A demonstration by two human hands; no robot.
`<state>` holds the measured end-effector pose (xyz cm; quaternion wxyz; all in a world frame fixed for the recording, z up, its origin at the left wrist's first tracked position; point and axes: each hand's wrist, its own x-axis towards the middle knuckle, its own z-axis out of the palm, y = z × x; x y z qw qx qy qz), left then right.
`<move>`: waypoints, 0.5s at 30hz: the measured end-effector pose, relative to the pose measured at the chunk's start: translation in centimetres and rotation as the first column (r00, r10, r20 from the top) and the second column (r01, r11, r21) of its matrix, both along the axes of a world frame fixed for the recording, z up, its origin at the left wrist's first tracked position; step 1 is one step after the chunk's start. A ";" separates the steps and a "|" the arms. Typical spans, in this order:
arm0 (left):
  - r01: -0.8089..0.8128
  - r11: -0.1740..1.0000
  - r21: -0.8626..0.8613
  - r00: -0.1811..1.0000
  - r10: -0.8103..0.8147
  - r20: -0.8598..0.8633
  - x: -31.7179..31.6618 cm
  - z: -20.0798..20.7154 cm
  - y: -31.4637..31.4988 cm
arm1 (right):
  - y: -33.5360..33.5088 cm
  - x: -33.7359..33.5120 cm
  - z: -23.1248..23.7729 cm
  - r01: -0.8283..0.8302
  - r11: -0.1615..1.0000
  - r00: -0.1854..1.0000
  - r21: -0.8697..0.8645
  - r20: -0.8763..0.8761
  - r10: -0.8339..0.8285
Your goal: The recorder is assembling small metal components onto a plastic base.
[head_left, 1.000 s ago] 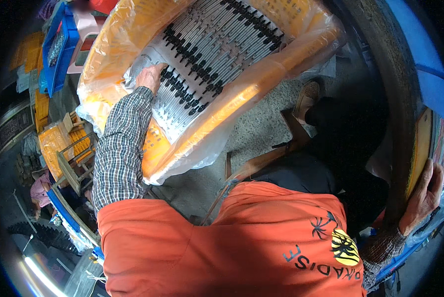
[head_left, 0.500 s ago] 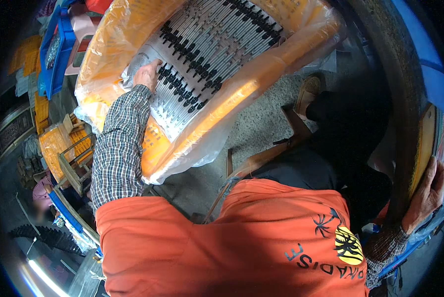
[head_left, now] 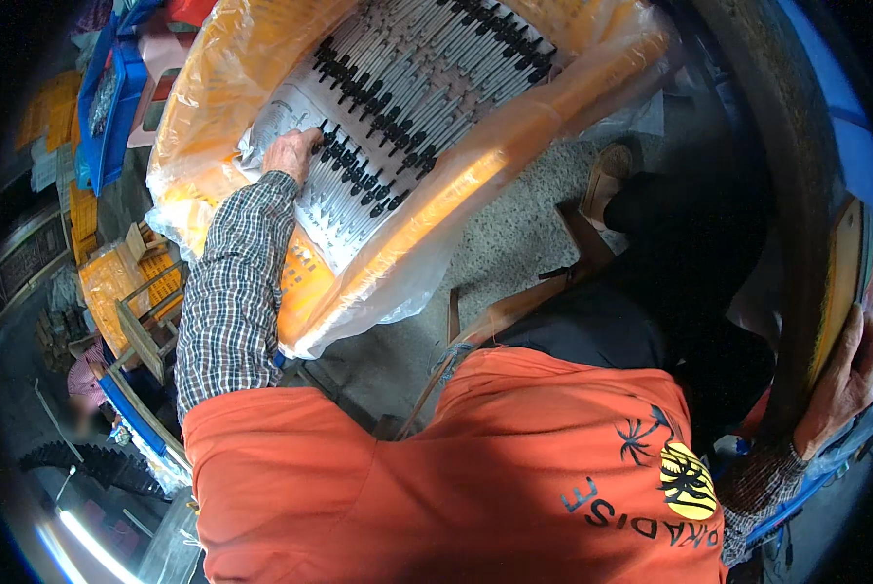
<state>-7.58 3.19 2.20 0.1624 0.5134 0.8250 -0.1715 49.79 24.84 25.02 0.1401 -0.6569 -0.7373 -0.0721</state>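
Observation:
My left hand (head_left: pixel 291 153) reaches forward into a large orange crate (head_left: pixel 427 209) lined with clear plastic, its fingers closed on the near rows of grey pens with black caps (head_left: pixel 417 107) laid side by side on white paper. My checked sleeve runs up to it from the lower left. My right hand (head_left: pixel 840 384) is at the far right edge, pressed against the yellow edge of a flat board (head_left: pixel 838 277) beside a dark curved rim. An orange shirt fills the lower middle.
A blue crate (head_left: pixel 115 92) with small parts stands at the upper left. Orange packs and wooden frames (head_left: pixel 135 292) lie left of my sleeve. A sandalled foot (head_left: pixel 607 175) rests on the speckled grey floor right of the crate. A wooden strip (head_left: pixel 514 311) lies below it.
My left hand has slid a little right and deeper along the near pen rows. My right hand has shifted slightly upward on the board at the right edge.

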 end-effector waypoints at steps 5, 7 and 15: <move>0.015 1.000 -0.002 1.000 -0.015 0.013 0.1 -0.1 0.1 | 0.0 0.5 0.3 -0.026 1.000 1.000 -0.003 0.015 0.026; 0.024 1.000 0.001 1.000 -0.024 0.013 0.1 -0.2 0.0 | 0.0 0.7 0.2 -0.036 0.999 0.999 -0.005 -0.010 0.036; 0.007 0.996 0.084 0.999 -0.010 0.039 0.6 -0.2 -0.2 | -0.2 0.6 -0.1 -0.054 0.998 0.986 -0.034 -0.161 0.048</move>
